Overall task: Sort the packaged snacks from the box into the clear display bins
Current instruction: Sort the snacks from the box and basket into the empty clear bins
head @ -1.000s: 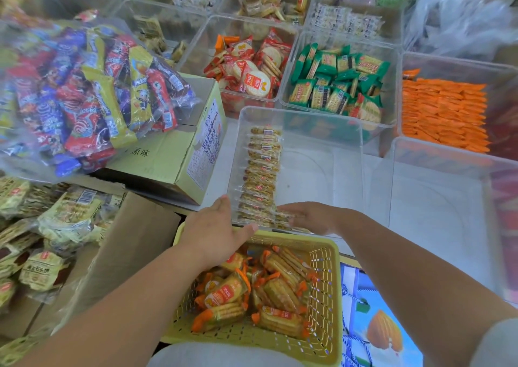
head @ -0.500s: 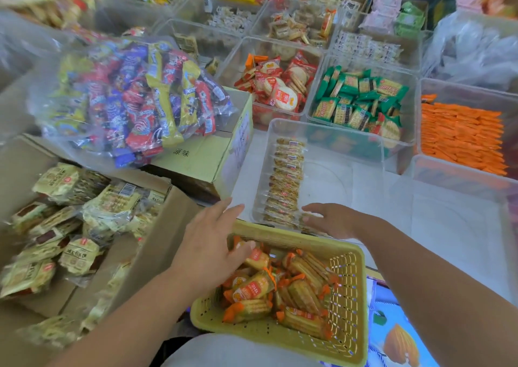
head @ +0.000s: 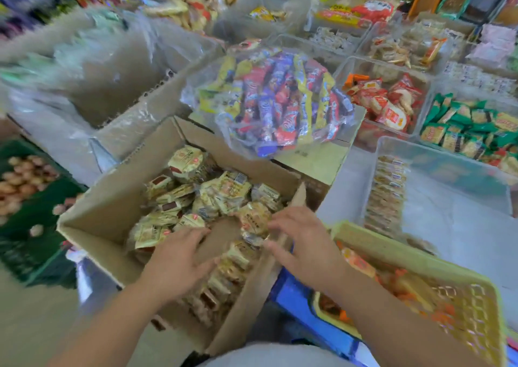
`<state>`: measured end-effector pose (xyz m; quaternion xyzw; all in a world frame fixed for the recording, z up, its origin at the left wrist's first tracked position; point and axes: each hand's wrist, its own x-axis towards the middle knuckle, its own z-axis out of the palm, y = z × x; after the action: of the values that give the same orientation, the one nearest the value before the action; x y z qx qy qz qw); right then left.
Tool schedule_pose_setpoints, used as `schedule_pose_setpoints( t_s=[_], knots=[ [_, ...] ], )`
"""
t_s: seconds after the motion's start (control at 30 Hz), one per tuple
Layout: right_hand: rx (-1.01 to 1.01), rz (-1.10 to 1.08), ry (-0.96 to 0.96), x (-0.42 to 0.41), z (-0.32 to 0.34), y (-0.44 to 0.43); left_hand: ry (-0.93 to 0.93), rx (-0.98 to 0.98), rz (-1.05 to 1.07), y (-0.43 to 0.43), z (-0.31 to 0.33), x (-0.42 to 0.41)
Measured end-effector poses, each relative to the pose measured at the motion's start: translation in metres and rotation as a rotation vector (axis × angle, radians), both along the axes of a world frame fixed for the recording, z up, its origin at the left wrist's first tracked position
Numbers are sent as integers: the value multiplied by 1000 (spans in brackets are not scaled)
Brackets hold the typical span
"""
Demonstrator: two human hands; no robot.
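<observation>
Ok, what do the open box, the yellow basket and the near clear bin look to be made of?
Box: cardboard by the look, matte brown, with folded flaps and raw edges. Yellow basket: likely moulded plastic, going by its perforated lattice walls and thick rim. Clear bin: rigid see-through plastic, perhaps acrylic or similar; glossy, and the contents show through its walls.

Yellow perforated plastic basket lower right, sitting on blue plastic surface. Dark green crate far left, round pale pieces inside. Crinkled clear plastic sheet behind, blurred.
</observation>
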<state>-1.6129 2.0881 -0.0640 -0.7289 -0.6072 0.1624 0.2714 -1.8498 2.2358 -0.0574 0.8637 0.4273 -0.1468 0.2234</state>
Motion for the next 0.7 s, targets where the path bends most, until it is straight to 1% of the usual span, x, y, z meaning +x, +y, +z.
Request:
schedule_pose_setpoints(
  t_s=[0.07,0.13,0.23,0.33,0.47,0.57,0.7],
  knots=[
    [-46,48,-75,-37,-4,16,137,-76,-75,27,-7,-22],
    [-172,55,-141,-67,-8,29,237,-170,-145,49,-15,-39],
    [-329,15,-301,-87,-16,36,312,-283,-288,68,-27,-47],
    [-386,-46,-363,-92,-15,37,363,-360,-403,76,-37,-40],
    [-400,-118,-417,-98,-15,37,474,-412,-533,72,-45,-15],
    [-418,-147,-437,-101,-13,41,576,-517,-543,71,-50,2],
    [-406,-172,-444,-102,-12,41,561,-698,-401,69,-62,12]
  ],
)
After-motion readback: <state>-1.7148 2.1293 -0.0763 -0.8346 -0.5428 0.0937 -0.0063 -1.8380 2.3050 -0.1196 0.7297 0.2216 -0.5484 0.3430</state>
